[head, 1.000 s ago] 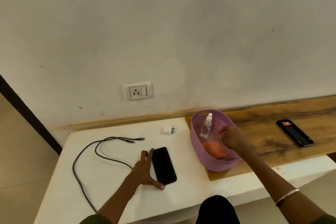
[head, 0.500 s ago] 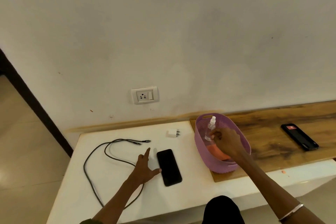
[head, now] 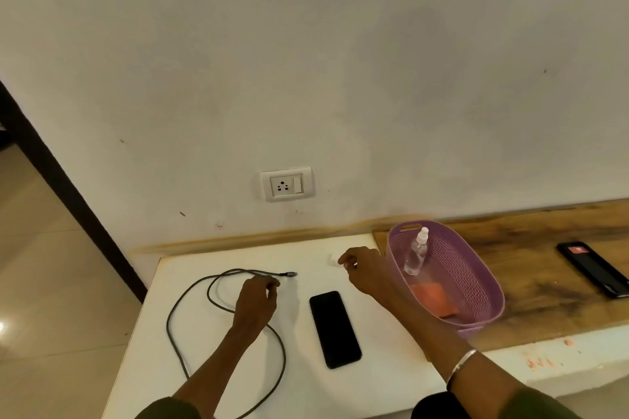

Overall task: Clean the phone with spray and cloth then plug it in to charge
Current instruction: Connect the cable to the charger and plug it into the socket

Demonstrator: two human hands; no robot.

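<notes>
Right hand (head: 366,270) left the basket (head: 483,286) w/o spray, fingers curled by adapter (head: 331,259); left hand (head: 257,299) now pinches cable (head: 190,296) — charging prep, phone (head: 335,328) uncleaned.

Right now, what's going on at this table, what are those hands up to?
A person is setting up to charge a phone. The left hand pinches the cable near its plug end on the white table, while the right hand reaches for the white charger adapter by the wall. The black phone lies untouched between them. The spray bottle and orange cloth sit in the purple basket. The wall socket has nothing plugged in.
</notes>
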